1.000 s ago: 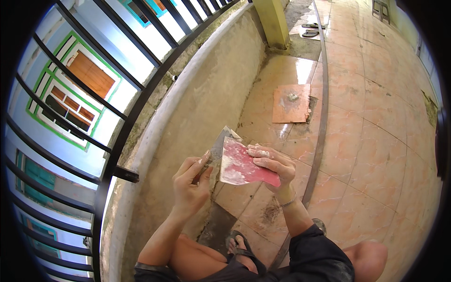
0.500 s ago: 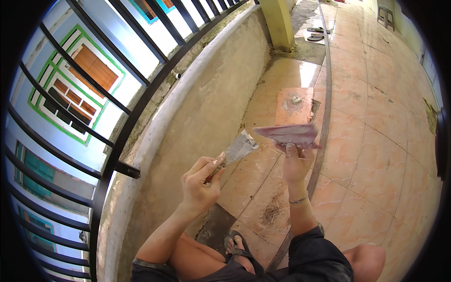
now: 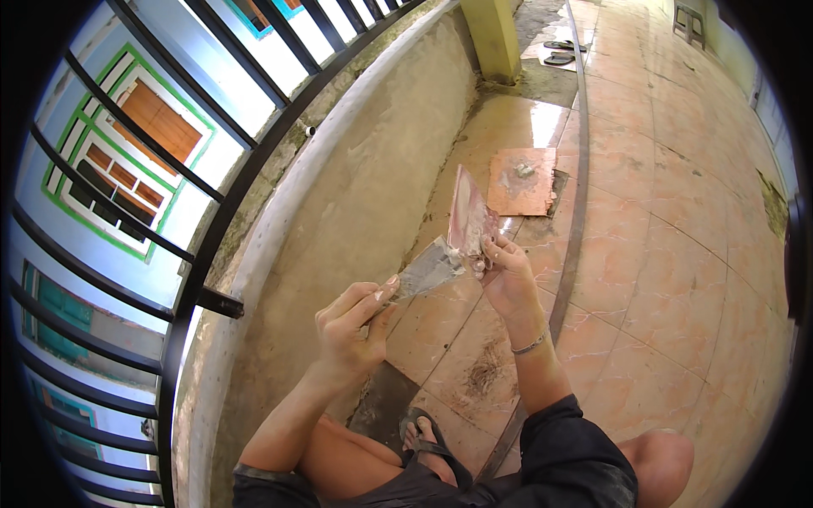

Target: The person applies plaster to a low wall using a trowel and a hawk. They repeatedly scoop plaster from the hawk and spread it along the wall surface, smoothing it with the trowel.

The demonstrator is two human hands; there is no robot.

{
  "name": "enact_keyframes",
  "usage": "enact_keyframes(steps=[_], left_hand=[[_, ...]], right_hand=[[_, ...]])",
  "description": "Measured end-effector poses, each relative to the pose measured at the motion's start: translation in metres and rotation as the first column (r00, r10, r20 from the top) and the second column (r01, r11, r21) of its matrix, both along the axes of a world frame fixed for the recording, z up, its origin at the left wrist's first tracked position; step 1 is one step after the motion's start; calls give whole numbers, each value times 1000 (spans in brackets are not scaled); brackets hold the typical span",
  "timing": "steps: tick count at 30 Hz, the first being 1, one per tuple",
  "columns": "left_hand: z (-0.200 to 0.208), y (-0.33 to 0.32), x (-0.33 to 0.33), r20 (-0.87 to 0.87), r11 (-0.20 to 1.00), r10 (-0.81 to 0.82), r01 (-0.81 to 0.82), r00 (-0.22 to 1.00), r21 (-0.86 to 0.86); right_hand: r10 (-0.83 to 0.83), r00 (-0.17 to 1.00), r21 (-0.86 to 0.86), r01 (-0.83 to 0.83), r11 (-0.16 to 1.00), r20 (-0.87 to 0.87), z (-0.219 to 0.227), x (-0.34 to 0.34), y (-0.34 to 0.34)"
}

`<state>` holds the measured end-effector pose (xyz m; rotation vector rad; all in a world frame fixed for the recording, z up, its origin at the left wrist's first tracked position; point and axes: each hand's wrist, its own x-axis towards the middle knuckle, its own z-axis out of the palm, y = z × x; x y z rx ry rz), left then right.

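Note:
My left hand (image 3: 349, 328) is closed round the handle of a putty knife (image 3: 426, 273), its wide grey blade pointing up and to the right. The blade's tip meets the lower edge of a thin reddish plate (image 3: 467, 213) smeared with pale paste. My right hand (image 3: 513, 284) grips that plate at its lower right edge, fingers behind and below it. The plate is tilted nearly upright, and pale paste clings to its edge near my fingertips. Both tools are held above the tiled floor, in front of the low wall.
A square orange tile (image 3: 508, 203) with a lump of grey paste lies ahead on the floor. At left runs a rough plastered wall (image 3: 356, 186) topped by a black metal railing (image 3: 222, 203). A yellow pillar (image 3: 493, 42), dark sandals (image 3: 560, 58) and a stool (image 3: 688, 25) stand farther off.
My right hand has turned the reddish plate from nearly flat to upright and brought it left against the putty knife's blade. My left hand has stayed almost in place.

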<state>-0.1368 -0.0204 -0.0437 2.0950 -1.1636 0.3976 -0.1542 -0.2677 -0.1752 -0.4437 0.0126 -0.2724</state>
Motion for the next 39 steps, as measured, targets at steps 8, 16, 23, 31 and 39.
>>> enact_keyframes(steps=[8,16,23,31,39], left_hand=[[-1,2,2,-113,999,40,-42,993,-22],[0,0,-1,-122,997,54,-61,991,-50],[1,2,1,-54,993,103,-105,993,-49],[14,5,4,38,981,182,-178,983,-80],[16,-9,28,-204,969,188,-215,961,-124]], right_hand=[[-378,905,58,374,926,197,2,-6,11],[-469,828,-127,524,842,307,-1,3,34],[-685,682,-470,707,528,256,5,-18,40],[-685,717,-893,384,235,128,-39,-14,27],[-685,722,-950,273,152,98,-58,89,-149]])
